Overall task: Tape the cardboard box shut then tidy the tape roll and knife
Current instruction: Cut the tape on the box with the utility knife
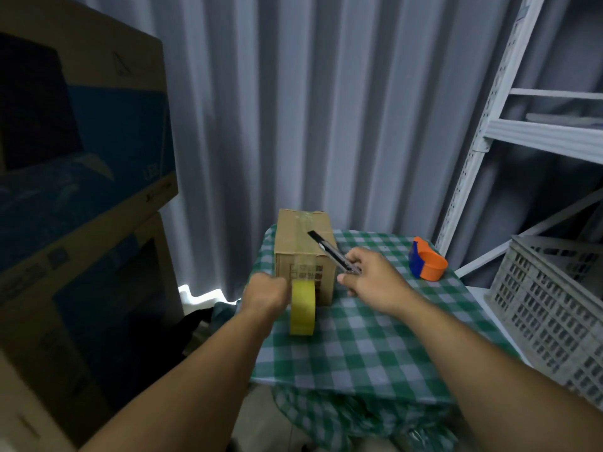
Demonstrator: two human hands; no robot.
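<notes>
A small cardboard box stands at the far left of a table covered in green checked cloth. Clear tape runs over its top and down its near face to a yellow tape roll, which stands on edge in front of the box. My left hand grips the roll from its left side. My right hand holds a black and silver utility knife, its tip pointing up and left over the box's top right edge.
An orange and blue tape dispenser lies at the table's far right. A grey plastic crate sits to the right, below white metal shelving. Large stacked cardboard boxes stand at the left. Grey curtains hang behind.
</notes>
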